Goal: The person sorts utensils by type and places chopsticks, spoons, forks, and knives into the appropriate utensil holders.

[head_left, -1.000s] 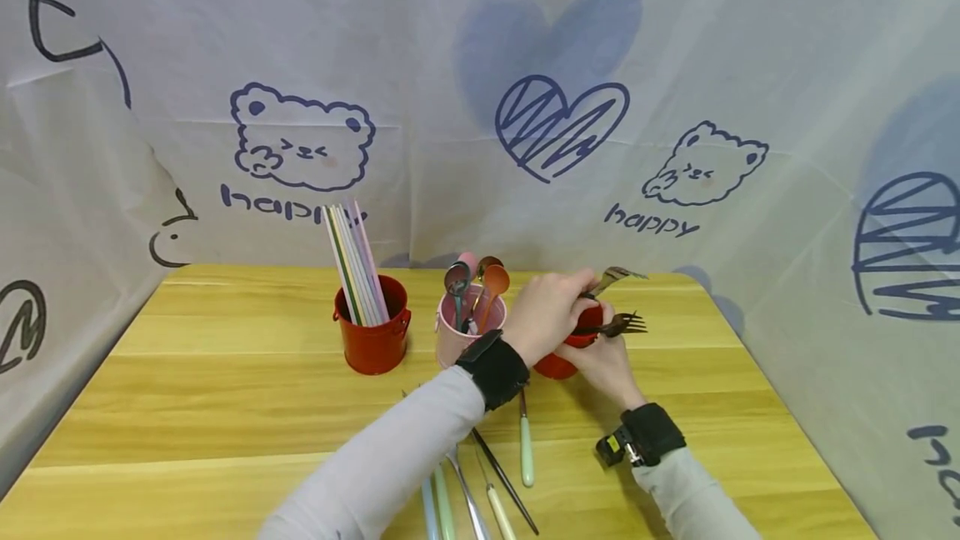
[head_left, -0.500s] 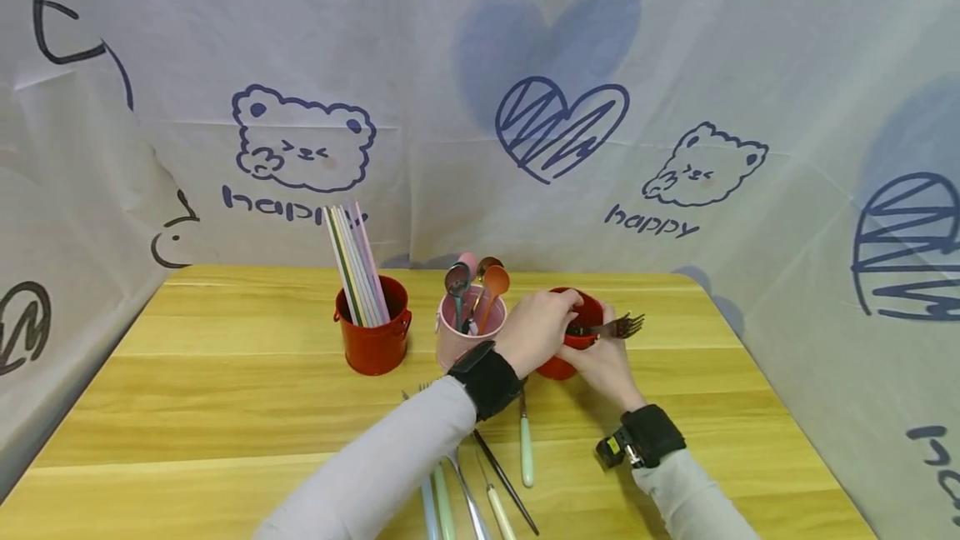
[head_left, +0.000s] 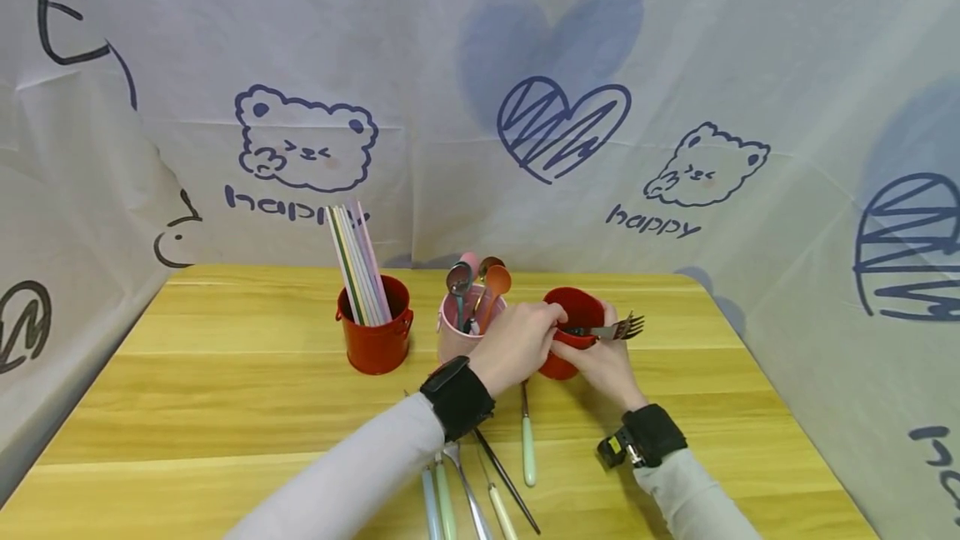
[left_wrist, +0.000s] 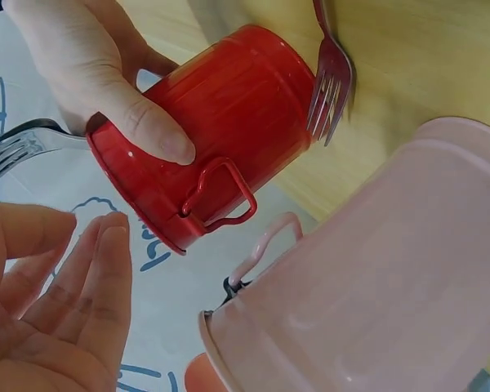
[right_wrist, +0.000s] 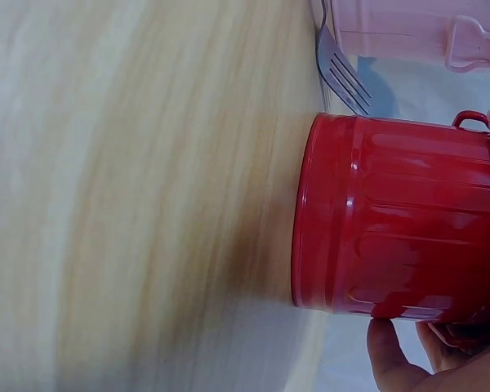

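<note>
My right hand (head_left: 609,365) holds a small red metal bucket (head_left: 558,367) by its side and rim, as the left wrist view also shows with the right thumb across the bucket (left_wrist: 229,106). Out of the bucket's mouth, towards the right, juts a fork (head_left: 624,327). My left hand (head_left: 519,344) is beside the bucket's left rim; in the left wrist view its fingers (left_wrist: 106,286) are loosely bent with nothing between them. A green-handled fork (head_left: 528,448) lies on the table in front of the bucket, its tines (right_wrist: 347,82) near the bucket's base.
A pink bucket (head_left: 452,346) with several spoons (head_left: 497,280) stands left of the red one. Farther left, another red bucket (head_left: 377,350) bears several straws (head_left: 360,273). More cutlery (head_left: 444,498) and a dark thin stick-like handle (head_left: 510,486) lie at the table's front. A drawn-on cloth (head_left: 442,107) hangs behind.
The left hand lowered a fork into the held red bucket, let go of it and drew back leftward. The right hand stays on the bucket.
</note>
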Action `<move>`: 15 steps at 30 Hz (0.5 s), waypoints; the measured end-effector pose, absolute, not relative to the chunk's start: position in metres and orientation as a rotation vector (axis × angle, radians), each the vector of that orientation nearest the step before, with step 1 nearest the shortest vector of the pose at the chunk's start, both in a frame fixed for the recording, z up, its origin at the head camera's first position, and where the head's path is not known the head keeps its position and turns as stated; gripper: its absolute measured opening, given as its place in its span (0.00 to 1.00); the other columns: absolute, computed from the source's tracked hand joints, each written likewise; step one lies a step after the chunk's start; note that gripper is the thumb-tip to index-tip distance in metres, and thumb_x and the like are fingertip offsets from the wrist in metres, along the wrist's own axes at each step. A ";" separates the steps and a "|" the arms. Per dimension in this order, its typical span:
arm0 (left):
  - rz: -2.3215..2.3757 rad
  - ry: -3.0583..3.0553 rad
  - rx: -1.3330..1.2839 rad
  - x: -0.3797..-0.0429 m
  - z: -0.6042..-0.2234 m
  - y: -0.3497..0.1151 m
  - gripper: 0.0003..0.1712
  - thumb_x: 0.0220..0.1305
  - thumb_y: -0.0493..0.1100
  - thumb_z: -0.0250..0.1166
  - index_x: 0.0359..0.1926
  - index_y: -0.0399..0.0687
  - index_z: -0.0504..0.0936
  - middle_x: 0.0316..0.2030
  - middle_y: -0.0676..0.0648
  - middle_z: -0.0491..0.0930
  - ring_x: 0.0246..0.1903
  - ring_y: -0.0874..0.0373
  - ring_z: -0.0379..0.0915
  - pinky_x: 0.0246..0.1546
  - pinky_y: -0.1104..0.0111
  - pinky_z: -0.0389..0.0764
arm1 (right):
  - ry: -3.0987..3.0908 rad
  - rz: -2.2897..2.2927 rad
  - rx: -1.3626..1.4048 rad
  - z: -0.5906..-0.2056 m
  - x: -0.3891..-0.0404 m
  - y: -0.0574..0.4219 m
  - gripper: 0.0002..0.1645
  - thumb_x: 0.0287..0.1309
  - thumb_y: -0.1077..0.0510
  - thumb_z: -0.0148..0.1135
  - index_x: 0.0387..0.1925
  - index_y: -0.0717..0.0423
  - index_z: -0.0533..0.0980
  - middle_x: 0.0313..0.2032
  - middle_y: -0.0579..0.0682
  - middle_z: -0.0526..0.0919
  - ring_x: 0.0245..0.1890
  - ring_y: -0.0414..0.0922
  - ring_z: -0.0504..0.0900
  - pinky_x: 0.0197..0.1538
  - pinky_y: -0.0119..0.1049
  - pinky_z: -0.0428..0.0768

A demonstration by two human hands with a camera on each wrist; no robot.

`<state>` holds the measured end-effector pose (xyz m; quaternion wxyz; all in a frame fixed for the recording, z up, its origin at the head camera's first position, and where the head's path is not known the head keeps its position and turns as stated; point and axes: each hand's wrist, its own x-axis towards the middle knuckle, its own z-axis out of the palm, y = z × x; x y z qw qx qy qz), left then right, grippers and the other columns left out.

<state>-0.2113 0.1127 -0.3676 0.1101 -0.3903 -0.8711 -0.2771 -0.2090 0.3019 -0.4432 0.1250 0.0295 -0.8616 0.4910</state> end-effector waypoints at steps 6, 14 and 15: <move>-0.801 -2.565 -1.205 -0.204 -0.373 0.100 0.07 0.63 0.37 0.60 0.42 0.44 0.81 0.33 0.51 0.80 0.27 0.62 0.72 0.29 0.75 0.76 | -2.489 1.410 0.114 -0.444 -0.209 0.300 0.53 0.41 0.46 0.76 0.63 0.54 0.55 0.57 0.53 0.70 0.55 0.49 0.70 0.55 0.48 0.73; -0.763 -2.637 -1.270 -0.195 -0.384 0.085 0.08 0.62 0.37 0.60 0.42 0.44 0.80 0.34 0.52 0.81 0.33 0.63 0.76 0.37 0.73 0.79 | -2.460 1.376 0.150 -0.446 -0.210 0.300 0.54 0.40 0.47 0.76 0.63 0.57 0.56 0.57 0.55 0.71 0.56 0.51 0.70 0.55 0.52 0.73; -0.761 -2.637 -1.280 -0.194 -0.385 0.083 0.08 0.62 0.37 0.60 0.42 0.44 0.81 0.35 0.51 0.82 0.34 0.63 0.77 0.38 0.73 0.79 | -2.464 1.367 0.151 -0.446 -0.210 0.300 0.54 0.40 0.46 0.76 0.63 0.57 0.55 0.56 0.55 0.71 0.56 0.51 0.70 0.55 0.52 0.73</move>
